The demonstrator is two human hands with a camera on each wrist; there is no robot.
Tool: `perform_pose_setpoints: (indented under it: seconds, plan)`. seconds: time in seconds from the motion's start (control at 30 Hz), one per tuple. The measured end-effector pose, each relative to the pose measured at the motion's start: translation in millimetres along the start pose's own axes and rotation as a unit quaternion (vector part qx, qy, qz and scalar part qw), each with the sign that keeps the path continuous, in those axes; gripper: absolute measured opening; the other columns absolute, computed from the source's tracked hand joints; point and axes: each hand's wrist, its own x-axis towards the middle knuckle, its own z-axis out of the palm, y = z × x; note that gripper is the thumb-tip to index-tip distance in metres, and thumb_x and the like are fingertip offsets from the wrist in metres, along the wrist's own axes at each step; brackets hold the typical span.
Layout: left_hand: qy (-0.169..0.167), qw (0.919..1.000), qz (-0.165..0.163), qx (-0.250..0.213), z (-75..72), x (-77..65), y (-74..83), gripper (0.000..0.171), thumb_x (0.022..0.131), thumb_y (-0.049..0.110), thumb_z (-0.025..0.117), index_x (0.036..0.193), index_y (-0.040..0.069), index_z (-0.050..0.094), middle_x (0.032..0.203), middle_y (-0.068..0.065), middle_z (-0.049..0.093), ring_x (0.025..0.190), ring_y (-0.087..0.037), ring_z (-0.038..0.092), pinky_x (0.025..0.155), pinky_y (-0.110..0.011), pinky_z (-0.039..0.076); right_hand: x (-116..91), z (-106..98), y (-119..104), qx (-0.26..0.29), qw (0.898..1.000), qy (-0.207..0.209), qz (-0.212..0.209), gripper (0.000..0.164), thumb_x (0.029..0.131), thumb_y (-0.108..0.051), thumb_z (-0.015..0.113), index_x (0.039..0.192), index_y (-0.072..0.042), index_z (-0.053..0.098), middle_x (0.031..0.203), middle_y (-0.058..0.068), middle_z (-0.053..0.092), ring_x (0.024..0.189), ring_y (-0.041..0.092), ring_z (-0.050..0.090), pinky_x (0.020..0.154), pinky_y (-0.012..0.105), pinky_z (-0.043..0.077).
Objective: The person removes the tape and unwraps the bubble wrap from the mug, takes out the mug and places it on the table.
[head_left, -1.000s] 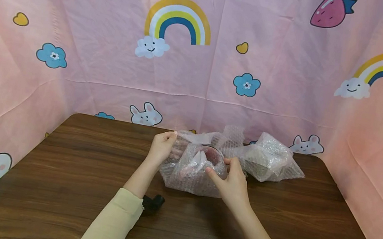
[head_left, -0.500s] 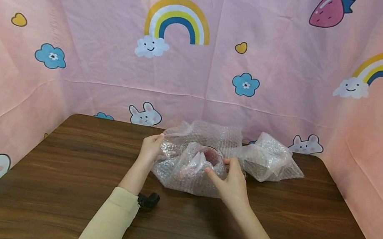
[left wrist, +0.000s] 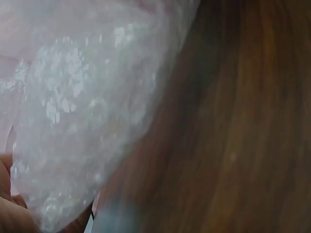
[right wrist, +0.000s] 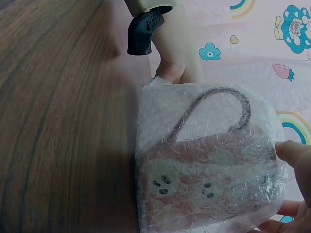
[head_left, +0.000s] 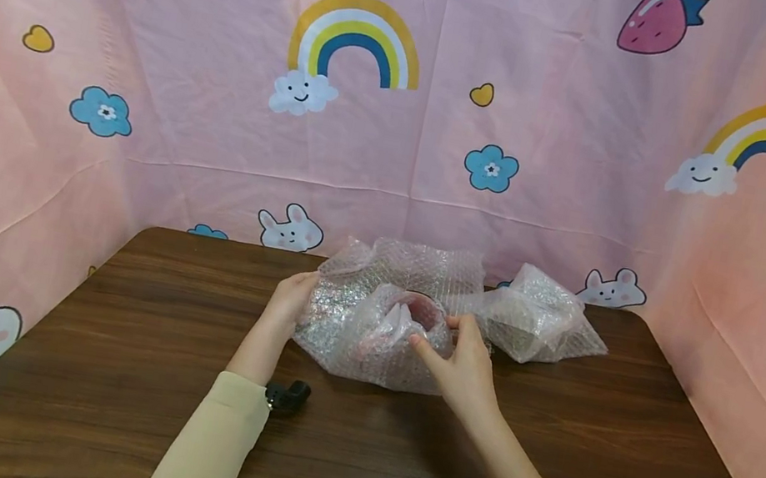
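Across the wooden table [head_left: 360,464], the right hand [head_left: 470,368] pinches a bubble-wrapped mug [right wrist: 206,179] by its rim, at table centre, while the left hand [head_left: 289,297] touches the wrap's [head_left: 333,332] left edge, grip indeterminable, and a second wrapped bundle [head_left: 538,324] lies farther right before a patterned pink curtain [head_left: 382,154].

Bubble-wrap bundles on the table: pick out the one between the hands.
The middle bundle, with a round pinkish opening at its top, sits between left hand and right hand; the other bundle lies farther right, outside them.
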Motion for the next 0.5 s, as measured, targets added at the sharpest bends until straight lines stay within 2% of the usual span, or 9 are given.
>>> perform_pose_setpoints:
  seconds: [0.03,0.07,0.13,0.17,0.23,0.3,0.37,0.47,0.5]
  plan:
    - [-0.005,1.0000,0.002,0.000,-1.0,0.2,-0.3,0.051,0.102,0.033,0.047,0.146,0.008,0.040,0.062,0.005,0.038,0.040,-0.005,0.024,0.041,-0.021,0.027,0.0,-0.1,-0.2,0.000,1.000,-0.001,0.001,0.062,0.084,-0.046,0.071,0.121,-0.002,0.049,0.119,0.018,0.056,0.100,0.032,0.054,0.082,0.048,0.044]
    - [-0.007,1.0000,0.004,0.006,-1.4,-0.2,-0.1,0.052,0.101,0.033,0.050,0.146,0.010,0.040,0.070,0.005,0.044,0.041,-0.006,0.025,0.043,-0.021,0.029,0.1,-0.4,-0.2,0.000,1.000,-0.001,0.002,0.062,0.084,-0.046,0.071,0.121,-0.002,0.049,0.119,0.018,0.055,0.101,0.032,0.054,0.082,0.048,0.044]
    - [-0.007,0.9994,0.008,0.034,-2.4,-0.4,-0.5,0.053,0.099,0.032,0.054,0.145,0.011,0.040,0.093,-0.001,0.055,0.049,-0.008,0.033,0.050,-0.023,0.035,0.3,-0.5,0.0,0.001,1.000,-0.002,0.004,0.062,0.084,-0.046,0.071,0.121,-0.002,0.049,0.120,0.018,0.055,0.104,0.033,0.053,0.084,0.048,0.044]
    - [-0.006,0.9985,0.010,0.054,-3.1,-0.7,-1.0,0.053,0.099,0.030,0.055,0.145,0.010,0.040,0.108,-0.005,0.056,0.057,-0.009,0.041,0.057,-0.026,0.040,0.3,-0.5,0.1,0.001,1.000,-0.002,0.005,0.062,0.084,-0.046,0.071,0.121,-0.002,0.049,0.120,0.018,0.055,0.105,0.033,0.053,0.084,0.049,0.044]
    - [-0.007,0.9956,0.016,0.092,-5.0,-0.8,-2.2,0.053,0.098,0.025,0.055,0.146,0.008,0.039,0.134,-0.013,0.047,0.081,-0.017,0.054,0.076,-0.035,0.046,0.3,-0.4,0.1,0.001,1.000,-0.003,0.006,0.061,0.084,-0.046,0.071,0.121,-0.003,0.049,0.121,0.018,0.055,0.106,0.033,0.053,0.085,0.049,0.044]
    - [-0.005,0.9934,0.018,0.113,-6.6,-0.5,-3.9,0.052,0.097,0.020,0.057,0.144,0.005,0.040,0.143,-0.018,0.040,0.106,-0.027,0.052,0.090,-0.044,0.043,0.3,-0.2,0.1,0.002,1.000,-0.003,0.007,0.061,0.084,-0.046,0.072,0.121,-0.003,0.049,0.120,0.018,0.055,0.106,0.033,0.053,0.085,0.049,0.043]
    - [-0.003,0.9928,0.016,0.119,-8.2,-0.1,-5.6,0.051,0.096,0.018,0.058,0.143,0.004,0.042,0.144,-0.019,0.038,0.117,-0.032,0.047,0.095,-0.046,0.040,0.2,-0.4,-0.2,0.003,1.000,-0.003,0.007,0.060,0.084,-0.045,0.072,0.120,-0.003,0.049,0.120,0.018,0.055,0.106,0.033,0.053,0.085,0.049,0.043]
    - [0.002,0.9925,0.013,0.122,-10.3,0.6,-8.1,0.050,0.095,0.017,0.060,0.141,0.003,0.045,0.138,-0.019,0.044,0.101,-0.025,0.053,0.080,-0.037,0.047,0.1,-0.7,-0.4,0.004,1.000,-0.002,0.007,0.060,0.084,-0.045,0.072,0.120,-0.003,0.049,0.120,0.018,0.056,0.106,0.033,0.053,0.085,0.050,0.043]
    - [0.004,0.9925,0.010,0.122,-11.0,0.8,-8.6,0.050,0.095,0.017,0.061,0.140,0.003,0.046,0.135,-0.019,0.047,0.089,-0.021,0.053,0.071,-0.033,0.047,0.2,-1.0,-0.5,0.004,1.000,-0.002,0.007,0.060,0.084,-0.045,0.072,0.120,-0.003,0.049,0.120,0.018,0.056,0.106,0.034,0.053,0.085,0.050,0.043]
